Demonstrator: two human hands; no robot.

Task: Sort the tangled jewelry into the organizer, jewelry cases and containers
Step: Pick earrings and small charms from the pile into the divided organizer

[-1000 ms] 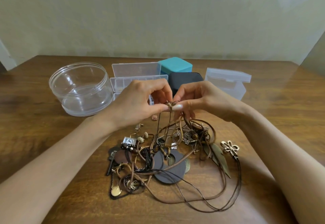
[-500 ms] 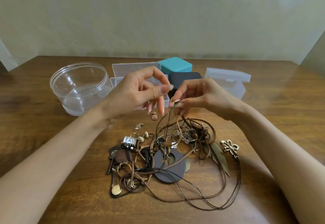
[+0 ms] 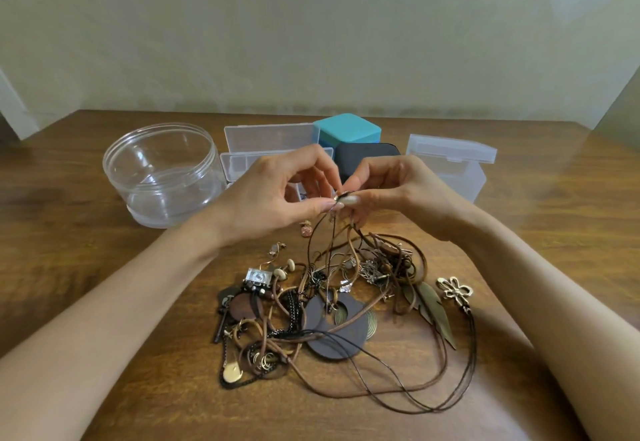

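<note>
A tangled heap of jewelry (image 3: 332, 319) lies on the wooden table (image 3: 69, 267): brown cords, dark discs, a leaf pendant, a flower pendant (image 3: 455, 290). Above its far edge my left hand (image 3: 277, 198) and my right hand (image 3: 391, 191) meet fingertip to fingertip. Both pinch a small metal piece (image 3: 341, 195) from which cords hang down into the heap. Behind my hands stand a clear divided organizer (image 3: 266, 143) with its lid up, a teal case (image 3: 348, 131) and a black case (image 3: 363, 153), the organizer's front and the black case partly hidden.
A clear round tub (image 3: 162, 174) stands open at the left. At the right sits a frosted plastic box (image 3: 453, 163) with its lid on. A small pink earring (image 3: 306, 229) lies apart under my left hand. A pale wall closes the table's far edge.
My left hand, which had opened and lifted away half a second ago, has come back down to my right fingertips and pinches the small piece again. The heap has barely shifted.
</note>
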